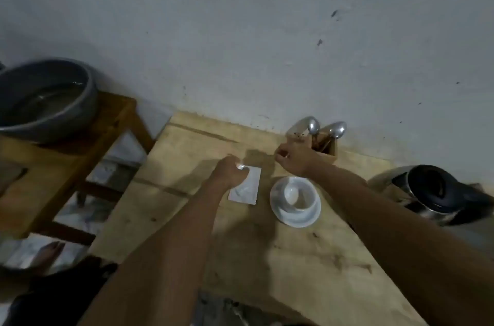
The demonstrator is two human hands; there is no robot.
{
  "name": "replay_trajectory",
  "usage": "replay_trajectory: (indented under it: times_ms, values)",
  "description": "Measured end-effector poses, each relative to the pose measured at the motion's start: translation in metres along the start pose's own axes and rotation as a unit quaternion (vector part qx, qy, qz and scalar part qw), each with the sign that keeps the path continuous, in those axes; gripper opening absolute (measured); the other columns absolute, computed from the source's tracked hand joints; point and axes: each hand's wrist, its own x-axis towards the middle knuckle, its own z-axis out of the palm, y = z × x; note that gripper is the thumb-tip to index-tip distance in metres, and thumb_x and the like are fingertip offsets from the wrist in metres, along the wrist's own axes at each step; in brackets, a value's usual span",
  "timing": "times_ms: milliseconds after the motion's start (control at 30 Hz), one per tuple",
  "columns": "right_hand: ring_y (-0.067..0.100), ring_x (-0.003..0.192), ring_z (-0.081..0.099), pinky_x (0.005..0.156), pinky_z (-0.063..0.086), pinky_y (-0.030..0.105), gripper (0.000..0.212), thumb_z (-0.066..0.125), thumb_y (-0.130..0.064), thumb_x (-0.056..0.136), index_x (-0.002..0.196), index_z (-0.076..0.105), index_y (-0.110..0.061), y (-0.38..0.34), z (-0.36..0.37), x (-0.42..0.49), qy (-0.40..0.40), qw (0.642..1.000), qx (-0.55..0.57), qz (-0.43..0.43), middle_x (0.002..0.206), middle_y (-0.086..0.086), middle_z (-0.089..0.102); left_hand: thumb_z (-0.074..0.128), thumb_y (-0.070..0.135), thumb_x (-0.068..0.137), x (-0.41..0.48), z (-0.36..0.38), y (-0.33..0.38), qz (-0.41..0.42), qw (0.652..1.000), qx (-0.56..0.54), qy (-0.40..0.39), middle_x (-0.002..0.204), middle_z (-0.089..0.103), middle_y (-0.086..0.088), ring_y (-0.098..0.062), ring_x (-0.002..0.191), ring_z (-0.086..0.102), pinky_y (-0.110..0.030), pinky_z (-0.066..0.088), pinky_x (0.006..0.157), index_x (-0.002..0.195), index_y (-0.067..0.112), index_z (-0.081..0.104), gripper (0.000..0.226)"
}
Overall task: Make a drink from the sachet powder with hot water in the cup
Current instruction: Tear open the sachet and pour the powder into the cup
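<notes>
Sachet (246, 188): lying unopened on tabletop (294, 259), left hand (231, 169) pinching its top corner.
Right hand (290, 158): hovering loosely curled, holding nothing visible.
Cup (295, 196): sitting empty beside sachet.
Remaining: tearing, pouring powder, adding water from kettle (433, 192).

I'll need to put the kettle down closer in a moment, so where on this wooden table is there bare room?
The near part of the table, in front of the cup and between the forearms, is bare. The far left corner by the wall is free too. It is crowded at the back right: spoon holder, right hand, kettle, with the sachet under the left hand.
</notes>
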Motion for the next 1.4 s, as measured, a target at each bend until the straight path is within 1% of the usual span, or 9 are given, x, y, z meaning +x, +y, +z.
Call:
replay_trajectory:
  times_ms: [133,300,500,667,733,833,1000,1133,1400]
  values:
    - [0.019,0.1,0.057,0.082,0.045,0.031,0.03,0.047,-0.034,0.097,0.115,0.064,-0.018,-0.003,0.03,0.021,-0.07,0.995,-0.058,0.025,0.117,0.002,0.065,0.067,0.036,0.083,-0.008,0.026,-0.036,-0.053,0.998,-0.019,0.006,0.133,0.057,-0.016,-0.031,0.121,0.056,-0.035,0.045,0.096,0.131,0.001,0.052,0.061]
    - [0.028,0.122,0.053,0.099,0.045,0.043,0.055,0.049,-0.041,0.084,0.134,0.053,-0.021,0.0,0.068,0.063,-0.154,0.985,-0.082,0.01,0.134,0.008,0.056,0.054,0.062,0.063,0.026,0.063,-0.096,-0.007,1.0,-0.021,0.014,0.101,0.07,-0.016,-0.03,0.099,0.065,-0.043,0.051,0.088,0.102,0.004,0.066,0.07]
    - [0.028,0.119,0.049,0.094,0.045,0.042,0.054,0.063,-0.034,0.084,0.135,0.049,-0.028,-0.006,0.091,0.077,-0.107,0.991,-0.082,0.015,0.13,0.005,0.051,0.059,0.049,0.069,0.006,0.052,-0.073,0.011,0.999,-0.043,0.023,0.084,0.065,-0.014,-0.023,0.085,0.053,-0.024,0.029,0.081,0.09,-0.006,0.067,0.059]
    - [0.021,0.085,0.06,0.071,0.044,0.032,0.026,0.062,-0.045,0.087,0.101,0.066,-0.024,-0.005,0.096,0.083,-0.088,0.996,-0.033,0.007,0.099,0.005,0.067,0.074,0.035,0.07,0.006,0.051,-0.075,-0.006,0.999,-0.048,0.024,0.111,0.057,-0.012,-0.022,0.102,0.054,-0.02,0.033,0.077,0.109,0.005,0.066,0.049]
    - [0.02,0.075,0.059,0.07,0.046,0.034,0.036,0.06,-0.054,0.089,0.088,0.068,-0.018,-0.009,0.09,0.081,-0.092,0.996,0.013,0.002,0.085,0.006,0.068,0.068,0.045,0.07,0.009,0.051,-0.077,-0.01,0.997,-0.058,0.042,0.104,0.063,-0.012,-0.024,0.095,0.058,-0.021,0.038,0.076,0.102,0.007,0.066,0.05]
    - [0.015,0.071,0.059,0.069,0.046,0.032,0.023,0.071,-0.03,0.088,0.084,0.072,-0.008,-0.016,0.075,0.071,-0.081,0.991,0.102,-0.035,0.08,0.008,0.069,0.06,0.054,0.074,0.008,0.042,-0.073,-0.016,0.988,-0.122,0.088,0.102,0.069,-0.009,-0.024,0.092,0.065,-0.037,0.054,0.081,0.109,0.01,0.064,0.057]
    - [-0.011,0.062,0.06,0.06,0.044,0.005,0.009,0.073,-0.019,0.087,0.09,0.075,-0.01,-0.029,0.046,0.03,-0.072,0.965,0.249,-0.028,0.077,-0.013,0.068,0.059,0.03,0.092,-0.006,0.005,-0.056,0.035,0.977,-0.204,0.045,0.091,0.073,-0.004,-0.015,0.079,0.068,-0.031,0.053,0.067,0.099,0.013,0.07,0.022]
    - [-0.001,0.074,0.067,0.071,0.053,0.015,0.014,0.071,-0.03,0.087,0.092,0.078,-0.019,-0.03,0.033,0.005,-0.032,0.964,0.26,-0.035,0.084,-0.011,0.073,0.061,0.029,0.092,-0.018,-0.015,-0.042,0.065,0.973,-0.22,-0.011,0.084,0.07,0.009,-0.001,0.076,0.064,-0.012,0.047,0.065,0.089,0.028,0.069,0.009]
    - [0.023,0.069,0.068,0.069,0.054,0.034,0.008,0.082,-0.023,0.077,0.082,0.079,-0.018,-0.044,0.019,-0.032,0.041,0.962,0.265,-0.047,0.074,-0.005,0.075,0.061,0.026,0.092,-0.031,-0.032,-0.017,0.142,0.961,-0.236,-0.012,0.085,0.07,0.002,-0.009,0.072,0.063,-0.023,0.052,0.061,0.089,0.024,0.073,0.012]
